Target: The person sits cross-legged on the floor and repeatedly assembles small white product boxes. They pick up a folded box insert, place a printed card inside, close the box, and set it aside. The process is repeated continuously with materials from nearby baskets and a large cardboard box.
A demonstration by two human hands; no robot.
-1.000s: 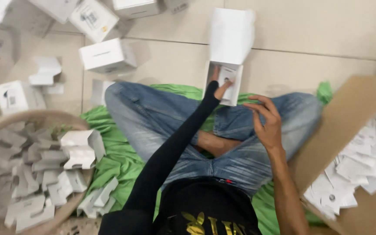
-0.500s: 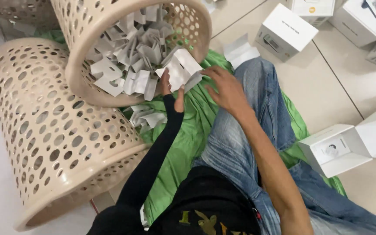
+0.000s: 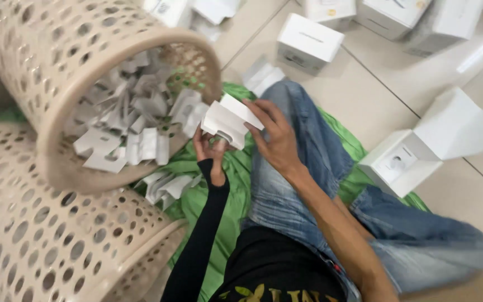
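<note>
- Both hands grip one folded white card insert [image 3: 227, 120]: left hand [image 3: 211, 151] beneath, right hand [image 3: 275, 137] on top, at the tipped basket's mouth.
- Several white boxes [image 3: 310, 42] sit on pale floor tiles [image 3: 375, 84]; one open box [image 3: 401, 162] lies near the knee.
- Beige perforated basket [image 3: 57, 50] holds white inserts; green cloth [image 3: 225, 190] lies below.

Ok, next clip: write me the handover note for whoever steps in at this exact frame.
Left hand, in a black sleeve, and right hand both grip one folded white cardboard insert, held at the mouth of the tipped beige perforated plastic basket.
The basket holds many more white inserts; a few lie spilled on the green cloth below it.
An open white carton box sits on the tiled floor by the right knee, something small inside; its lid flap is up.
Done: one insert in hand. Left: the insert is not in the open box.
</note>
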